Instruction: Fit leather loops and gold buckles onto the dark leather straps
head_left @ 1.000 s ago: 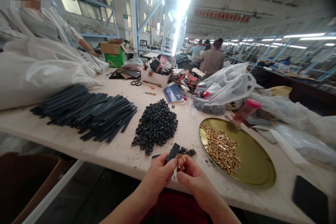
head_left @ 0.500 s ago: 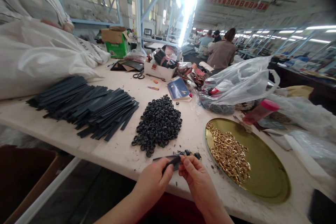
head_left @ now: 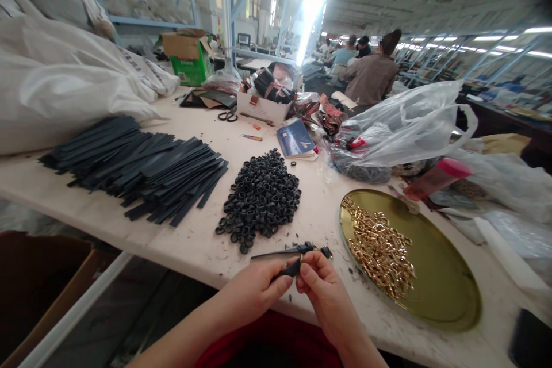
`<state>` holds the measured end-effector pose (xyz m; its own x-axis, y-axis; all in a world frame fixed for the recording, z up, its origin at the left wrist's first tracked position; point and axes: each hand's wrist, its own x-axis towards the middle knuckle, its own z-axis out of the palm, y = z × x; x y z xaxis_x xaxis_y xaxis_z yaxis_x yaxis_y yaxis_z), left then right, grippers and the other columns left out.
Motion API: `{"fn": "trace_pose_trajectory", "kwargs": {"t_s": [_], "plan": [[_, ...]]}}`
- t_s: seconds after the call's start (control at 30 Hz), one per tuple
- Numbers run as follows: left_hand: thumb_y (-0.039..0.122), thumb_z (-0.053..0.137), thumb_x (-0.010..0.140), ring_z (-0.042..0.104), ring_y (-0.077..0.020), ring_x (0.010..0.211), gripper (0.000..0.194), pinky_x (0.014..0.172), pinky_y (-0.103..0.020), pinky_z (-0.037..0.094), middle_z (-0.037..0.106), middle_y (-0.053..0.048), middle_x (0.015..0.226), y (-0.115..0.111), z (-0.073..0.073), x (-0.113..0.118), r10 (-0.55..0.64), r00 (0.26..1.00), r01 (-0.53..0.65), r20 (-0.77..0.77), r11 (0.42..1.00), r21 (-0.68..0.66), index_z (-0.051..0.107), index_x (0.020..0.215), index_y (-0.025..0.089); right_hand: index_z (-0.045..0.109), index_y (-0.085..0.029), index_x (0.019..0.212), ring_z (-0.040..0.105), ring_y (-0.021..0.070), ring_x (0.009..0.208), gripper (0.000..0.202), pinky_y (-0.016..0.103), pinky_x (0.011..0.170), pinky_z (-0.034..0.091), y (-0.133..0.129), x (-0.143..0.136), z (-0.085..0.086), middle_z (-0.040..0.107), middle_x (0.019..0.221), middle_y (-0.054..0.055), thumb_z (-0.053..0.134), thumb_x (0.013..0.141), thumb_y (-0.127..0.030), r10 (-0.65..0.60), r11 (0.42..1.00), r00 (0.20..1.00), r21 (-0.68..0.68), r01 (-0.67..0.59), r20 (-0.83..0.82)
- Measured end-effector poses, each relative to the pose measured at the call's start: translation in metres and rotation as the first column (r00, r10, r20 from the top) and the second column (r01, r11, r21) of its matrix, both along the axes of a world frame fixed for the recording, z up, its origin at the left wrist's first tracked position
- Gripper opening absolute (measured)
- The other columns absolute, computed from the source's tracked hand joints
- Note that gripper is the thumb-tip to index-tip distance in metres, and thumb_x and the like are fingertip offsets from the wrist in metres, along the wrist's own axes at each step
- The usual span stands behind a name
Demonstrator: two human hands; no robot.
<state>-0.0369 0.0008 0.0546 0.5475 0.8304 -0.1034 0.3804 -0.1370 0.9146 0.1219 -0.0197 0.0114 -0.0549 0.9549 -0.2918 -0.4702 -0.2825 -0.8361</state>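
My left hand point(head_left: 261, 283) is closed around a dark strap point(head_left: 292, 269), its end pointing toward the other hand. Pinched at that end, my right hand point(head_left: 325, 287) has its fingertips on a small gold buckle point(head_left: 301, 259), mostly hidden by the fingers. Just beyond both hands lies another dark strap point(head_left: 276, 253) with loops and gold metal at its right end. Farther up the table is a heap of black loops point(head_left: 264, 195). To the right, gold buckles point(head_left: 382, 250) are piled on the left part of a round gold tray point(head_left: 448, 282).
Many dark strips point(head_left: 146, 169) lie at left beside a large white sack point(head_left: 73, 80). Behind are scissors point(head_left: 227, 116), a blue booklet point(head_left: 295, 138), a white box point(head_left: 261, 109) and a plastic bag point(head_left: 401, 121). A pink-lidded jar point(head_left: 437, 178) lies beyond the tray. Other people sit farther back.
The strap's held end now sits slightly lower, with the fingertips close together on it. The view has shifted a little; the heaps and tray stand as before.
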Motion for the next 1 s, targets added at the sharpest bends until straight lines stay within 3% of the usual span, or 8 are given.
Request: {"fn": "trace_pose_trajectory", "kwargs": {"t_s": [0.13,0.33,0.43,0.53,0.7,0.83,1.0], "plan": [[0.027,0.041,0.08,0.056,-0.0167,0.069,0.025,0.068,-0.022,0.04,0.065,-0.001,0.076,-0.004,-0.001,-0.002,-0.017,1.0,0.016,0.014,0.999,0.031,0.065,0.081,0.019,0.057,-0.021,0.085,0.046,0.0066,0.054,0.025,0.02,0.053,0.038,-0.005,0.0,-0.002,0.058,0.072,-0.003,0.071,0.066,-0.029,-0.045,0.998,0.998,-0.053,0.042,-0.047],[0.026,0.039,0.084,0.053,-0.0145,0.073,0.025,0.066,-0.021,0.036,0.06,0.001,0.075,-0.013,0.002,0.003,-0.072,0.996,0.074,-0.048,0.996,0.054,0.06,0.074,0.018,0.059,-0.016,0.073,0.044,0.0081,0.055,0.018,0.021,0.055,0.037,-0.018,-0.006,0.0,0.055,0.063,-0.003,0.066,0.07,-0.033,0.012,0.997,0.975,0.071,-0.029,0.224],[0.029,0.038,0.085,0.05,-0.0129,0.067,0.025,0.06,-0.02,0.034,0.055,0.002,0.067,-0.021,0.004,0.006,-0.026,0.997,0.028,-0.08,0.999,0.025,0.058,0.076,0.018,0.057,-0.017,0.073,0.044,0.0088,0.056,0.02,0.021,0.056,0.038,-0.023,-0.005,0.005,0.053,0.059,-0.004,0.065,0.07,-0.036,-0.082,0.992,0.955,0.117,0.05,0.284],[0.031,0.038,0.085,0.046,-0.011,0.058,0.023,0.056,-0.02,0.033,0.05,0.004,0.059,-0.03,0.004,0.007,0.025,0.998,-0.027,-0.06,0.999,-0.038,0.055,0.077,0.017,0.057,-0.019,0.075,0.045,0.0088,0.055,0.022,0.022,0.056,0.039,-0.026,-0.005,0.012,0.053,0.06,-0.004,0.067,0.068,-0.037,-0.153,0.982,0.945,0.15,0.114,0.288],[0.039,0.041,0.083,0.039,-0.0075,0.046,0.026,0.048,-0.018,0.032,0.042,0.007,0.049,-0.038,-0.004,0.008,0.09,0.991,-0.071,0.096,0.98,-0.188,0.051,0.077,0.016,0.059,-0.018,0.079,0.048,0.0115,0.057,0.028,0.024,0.056,0.041,-0.035,-0.009,0.017,0.058,0.066,-0.001,0.069,0.064,-0.039,-0.09,0.98,0.94,0.2,0.024,0.328],[0.043,0.041,0.081,0.031,-0.0035,0.033,0.028,0.035,-0.016,0.022,0.047,0.007,0.052,-0.041,-0.009,0.011,0.154,0.974,-0.087,0.168,0.933,-0.35,0.048,0.076,0.016,0.06,-0.017,0.076,0.047,0.012,0.059,0.025,0.024,0.058,0.04,-0.04,-0.009,0.014,0.054,0.061,-0.002,0.06,0.072,-0.042,-0.068,0.977,0.903,0.213,-0.026,0.424],[0.041,0.046,0.076,0.035,-0.0014,0.032,0.027,0.034,-0.016,0.021,0.053,0.003,0.063,-0.044,-0.009,0.015,0.207,0.957,-0.114,0.201,0.911,-0.397,0.048,0.072,0.014,0.053,-0.018,0.071,0.047,0.012,0.057,0.027,0.025,0.056,0.039,-0.041,-0.009,0.012,0.05,0.059,-0.002,0.047,0.082,-0.041,-0.016,0.987,0.912,0.153,-0.051,0.409]]}}
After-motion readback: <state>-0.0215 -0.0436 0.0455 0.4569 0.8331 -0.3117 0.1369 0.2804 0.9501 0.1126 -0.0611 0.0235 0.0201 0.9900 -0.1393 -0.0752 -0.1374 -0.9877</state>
